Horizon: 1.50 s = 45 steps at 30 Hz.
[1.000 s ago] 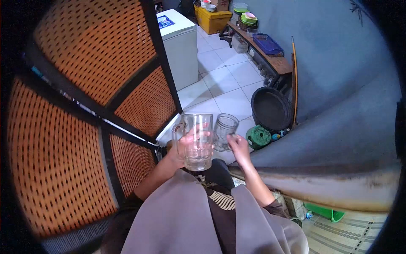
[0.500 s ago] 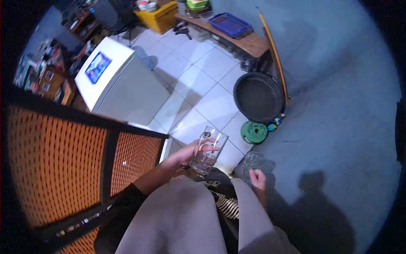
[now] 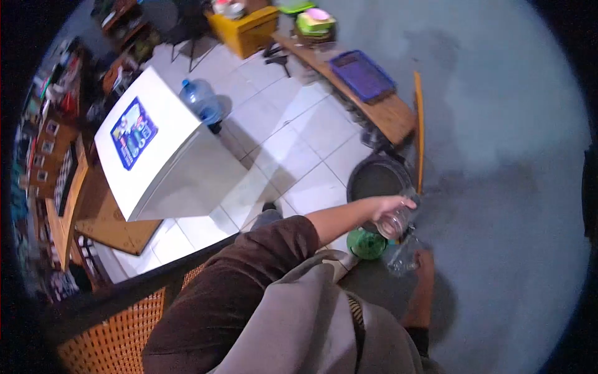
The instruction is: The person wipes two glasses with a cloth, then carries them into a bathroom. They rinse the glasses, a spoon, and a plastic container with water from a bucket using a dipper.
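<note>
My left hand (image 3: pixel 387 204) stretches out to the right, its fingers wrapped round a clear glass mug (image 3: pixel 392 225) that is tilted. Just below it, my right hand (image 3: pixel 425 259) grips a second glass mug (image 3: pixel 400 260), also clear and slightly blurred. The two mugs are close together, one above the other in this view. Behind the left hand lies a round black basin (image 3: pixel 375 176), partly covered by the hand and its mug. A green round object (image 3: pixel 365 245) sits beside the mugs, to their left.
A white fridge (image 3: pixel 165 149) with a blue picture on top stands at left, a blue water jug (image 3: pixel 200 103) behind it. Ahead are a wooden bench (image 3: pixel 393 121) with a purple tray (image 3: pixel 361 76) and a yellow pole (image 3: pixel 419 131). An orange woven partition (image 3: pixel 121 327) borders the lower left.
My left hand has swung right with its mug, from in front of my body to over the basin's edge. The right hand's mug is now beside it. The view has turned.
</note>
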Each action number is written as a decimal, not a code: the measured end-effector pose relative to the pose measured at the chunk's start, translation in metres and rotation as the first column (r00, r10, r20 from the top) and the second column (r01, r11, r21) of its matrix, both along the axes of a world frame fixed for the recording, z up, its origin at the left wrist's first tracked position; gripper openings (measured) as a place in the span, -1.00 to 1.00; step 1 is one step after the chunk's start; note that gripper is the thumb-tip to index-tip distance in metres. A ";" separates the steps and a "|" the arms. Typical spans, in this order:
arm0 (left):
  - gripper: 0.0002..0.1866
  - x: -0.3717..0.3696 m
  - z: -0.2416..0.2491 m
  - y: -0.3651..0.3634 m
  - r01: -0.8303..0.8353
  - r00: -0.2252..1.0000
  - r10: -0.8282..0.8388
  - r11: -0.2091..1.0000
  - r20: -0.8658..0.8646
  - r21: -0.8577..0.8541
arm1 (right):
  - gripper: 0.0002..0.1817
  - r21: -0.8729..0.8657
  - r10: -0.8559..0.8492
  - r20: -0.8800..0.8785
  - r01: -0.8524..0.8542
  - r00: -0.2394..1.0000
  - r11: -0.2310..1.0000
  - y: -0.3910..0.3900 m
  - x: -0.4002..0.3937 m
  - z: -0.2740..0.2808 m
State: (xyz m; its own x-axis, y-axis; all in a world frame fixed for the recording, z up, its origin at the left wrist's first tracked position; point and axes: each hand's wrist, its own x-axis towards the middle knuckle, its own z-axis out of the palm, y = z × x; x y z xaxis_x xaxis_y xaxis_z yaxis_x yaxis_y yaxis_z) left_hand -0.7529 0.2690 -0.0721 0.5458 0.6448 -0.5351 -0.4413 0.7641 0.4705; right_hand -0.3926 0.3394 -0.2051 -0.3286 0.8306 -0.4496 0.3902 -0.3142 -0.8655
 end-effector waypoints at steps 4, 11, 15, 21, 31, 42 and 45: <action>-0.28 -0.055 -0.045 0.012 0.043 0.999 -0.043 0.998 0.009 -0.046 | -0.74 -0.259 -0.348 0.478 0.508 0.807 0.822 -0.036 -0.128 0.070; -0.41 -0.150 -0.064 0.028 0.003 0.997 0.019 0.965 0.081 -0.262 | -0.69 -0.646 -0.739 0.125 0.620 0.662 0.446 -0.036 -0.244 0.047; -0.37 -0.184 -0.054 0.052 -0.191 0.980 0.195 0.973 -0.026 0.126 | -0.76 -0.682 -0.779 -0.107 0.524 0.618 0.510 -0.020 -0.336 0.064; -0.30 -0.250 -0.040 0.086 -0.475 0.735 0.649 0.699 -0.196 0.534 | -0.50 -0.331 -0.049 -0.496 -0.137 0.867 0.934 0.057 -0.461 0.104; -0.44 -0.368 0.006 0.069 -0.698 0.130 0.960 0.265 -0.246 0.665 | -0.31 -0.120 0.477 -0.646 -0.696 0.596 0.707 0.135 -0.649 0.134; -0.76 -0.459 0.027 0.014 -0.981 -0.091 0.968 -0.046 -0.234 0.189 | -0.40 -0.134 0.820 -0.452 -0.935 0.352 0.328 0.101 -0.815 0.117; -0.77 -0.497 0.020 -0.002 -0.982 -0.157 0.973 -0.135 -0.169 0.132 | -0.63 -0.216 0.773 -0.535 -0.940 0.341 0.265 0.094 -0.859 0.105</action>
State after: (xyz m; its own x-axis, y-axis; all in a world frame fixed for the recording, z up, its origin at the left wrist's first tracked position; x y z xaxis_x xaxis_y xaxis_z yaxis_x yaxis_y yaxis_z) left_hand -1.2502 0.2668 -0.0516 -0.7752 0.3441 -0.5297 -0.6314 -0.4448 0.6352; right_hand -1.2511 0.4337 -0.0998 -0.8814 -0.2928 -0.3706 0.4497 -0.2804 -0.8480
